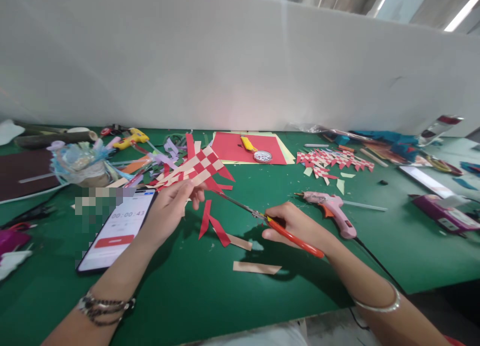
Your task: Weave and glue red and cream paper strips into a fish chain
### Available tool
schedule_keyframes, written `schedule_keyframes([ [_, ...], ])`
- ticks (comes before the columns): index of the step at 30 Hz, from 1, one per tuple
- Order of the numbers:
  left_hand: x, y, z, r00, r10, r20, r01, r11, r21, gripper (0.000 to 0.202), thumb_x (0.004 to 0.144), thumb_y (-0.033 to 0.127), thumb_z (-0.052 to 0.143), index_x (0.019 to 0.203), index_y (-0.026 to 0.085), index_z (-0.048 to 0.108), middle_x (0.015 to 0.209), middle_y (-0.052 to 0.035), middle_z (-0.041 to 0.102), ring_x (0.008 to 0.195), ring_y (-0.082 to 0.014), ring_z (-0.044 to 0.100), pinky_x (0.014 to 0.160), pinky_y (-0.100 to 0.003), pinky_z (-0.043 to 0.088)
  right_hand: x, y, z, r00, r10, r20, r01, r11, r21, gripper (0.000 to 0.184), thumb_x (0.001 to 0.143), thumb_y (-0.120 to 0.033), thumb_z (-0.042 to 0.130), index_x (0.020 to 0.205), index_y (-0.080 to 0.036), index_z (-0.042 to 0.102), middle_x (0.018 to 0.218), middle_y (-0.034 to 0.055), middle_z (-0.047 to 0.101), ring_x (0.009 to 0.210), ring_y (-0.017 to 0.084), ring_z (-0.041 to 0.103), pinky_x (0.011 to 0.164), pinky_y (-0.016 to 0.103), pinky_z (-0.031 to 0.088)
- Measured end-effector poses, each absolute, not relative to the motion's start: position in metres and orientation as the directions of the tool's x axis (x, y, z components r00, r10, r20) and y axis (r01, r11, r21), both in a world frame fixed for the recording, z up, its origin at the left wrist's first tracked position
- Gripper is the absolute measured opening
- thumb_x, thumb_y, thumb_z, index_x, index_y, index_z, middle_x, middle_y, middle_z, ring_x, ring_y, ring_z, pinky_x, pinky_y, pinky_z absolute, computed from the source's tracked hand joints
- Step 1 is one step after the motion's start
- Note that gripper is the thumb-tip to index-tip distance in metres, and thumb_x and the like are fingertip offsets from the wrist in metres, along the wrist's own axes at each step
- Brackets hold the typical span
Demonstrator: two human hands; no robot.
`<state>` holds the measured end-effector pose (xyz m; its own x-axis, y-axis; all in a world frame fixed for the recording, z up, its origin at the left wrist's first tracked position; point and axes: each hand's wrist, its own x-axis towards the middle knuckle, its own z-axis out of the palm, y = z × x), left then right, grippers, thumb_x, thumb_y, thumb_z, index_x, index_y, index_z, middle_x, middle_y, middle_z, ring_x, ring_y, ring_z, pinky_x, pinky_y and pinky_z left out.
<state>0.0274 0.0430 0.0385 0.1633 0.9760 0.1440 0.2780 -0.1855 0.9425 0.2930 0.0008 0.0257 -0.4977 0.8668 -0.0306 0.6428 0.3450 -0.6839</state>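
My left hand (179, 202) pinches a red and cream checkered woven paper piece (204, 165) with loose strip ends sticking out. Wrapped around the orange handles of a pair of scissors (288, 233) is my right hand (292, 221). The scissor blades point left and meet a red strip end of the woven piece, close to my left fingertips. Whether the blades are apart is hard to make out. Below them on the green table (210, 306) lie cut red strips (219, 230) and a cream strip (257, 268).
A phone with a timer (116, 231) lies left, beside my left forearm. A pink glue gun (332, 208) rests right, its cord running to the front edge. Red paper sheets (228, 143) and other checkered pieces (333, 160) are at the back. Craft scraps (88, 161) crowd the far left.
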Motion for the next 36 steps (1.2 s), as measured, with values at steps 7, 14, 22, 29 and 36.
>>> schedule_keyframes([
  [7,0.0286,0.0438,0.0392,0.175,0.973,0.15,0.302,-0.198,0.932,0.033,0.086,0.042,0.041,0.077,0.016,0.06,0.07,-0.0028,0.058,0.056,-0.0122,0.051,0.048,-0.023,0.04,0.2954,0.0016,0.0253,-0.489,0.872,-0.03,0.643,0.337,-0.687,0.054,0.074,-0.061,0.054,0.054,-0.017,0.029,0.055,-0.0075,0.018,0.054,0.007,0.015,0.047,0.022,0.013],
  [14,0.0291,0.0437,0.0391,0.169,0.973,0.158,0.292,-0.202,0.935,0.033,0.086,0.042,0.042,0.076,0.016,0.06,0.068,-0.0021,0.057,0.056,-0.0119,0.05,0.049,-0.023,0.04,0.2966,0.0028,0.025,-0.492,0.87,-0.034,0.667,0.351,-0.657,0.056,0.074,-0.065,0.051,0.054,-0.017,0.03,0.055,-0.0073,0.02,0.055,0.007,0.015,0.048,0.022,0.013],
  [22,0.0276,0.0447,0.0372,0.165,0.977,0.135,0.256,-0.175,0.951,0.032,0.086,0.042,0.042,0.079,0.016,0.061,0.071,-0.0024,0.057,0.056,-0.0115,0.049,0.045,-0.022,0.037,0.2966,0.0019,0.0303,-0.559,0.829,-0.024,0.645,0.417,-0.641,0.055,0.074,-0.072,0.042,0.063,-0.018,0.033,0.057,-0.0067,0.03,0.054,0.008,0.021,0.05,0.022,0.019],
  [29,0.0274,0.0446,0.0363,0.195,0.969,0.154,0.289,-0.207,0.935,0.033,0.087,0.042,0.041,0.078,0.016,0.061,0.068,-0.001,0.055,0.057,-0.0119,0.05,0.052,-0.024,0.039,0.2951,0.0021,0.0305,-0.566,0.824,-0.027,0.635,0.415,-0.651,0.056,0.073,-0.074,0.04,0.065,-0.019,0.033,0.059,-0.0062,0.032,0.054,0.008,0.024,0.05,0.022,0.02],
  [36,0.0287,0.0443,0.0364,0.221,0.958,0.183,0.274,-0.241,0.931,0.032,0.088,0.039,0.04,0.077,0.017,0.06,0.067,-0.0004,0.055,0.056,-0.0113,0.05,0.056,-0.025,0.04,0.2962,0.0025,0.0262,-0.58,0.814,-0.016,0.603,0.416,-0.68,0.052,0.078,-0.068,0.041,0.063,-0.018,0.032,0.058,-0.0071,0.028,0.054,0.007,0.021,0.049,0.022,0.019],
])
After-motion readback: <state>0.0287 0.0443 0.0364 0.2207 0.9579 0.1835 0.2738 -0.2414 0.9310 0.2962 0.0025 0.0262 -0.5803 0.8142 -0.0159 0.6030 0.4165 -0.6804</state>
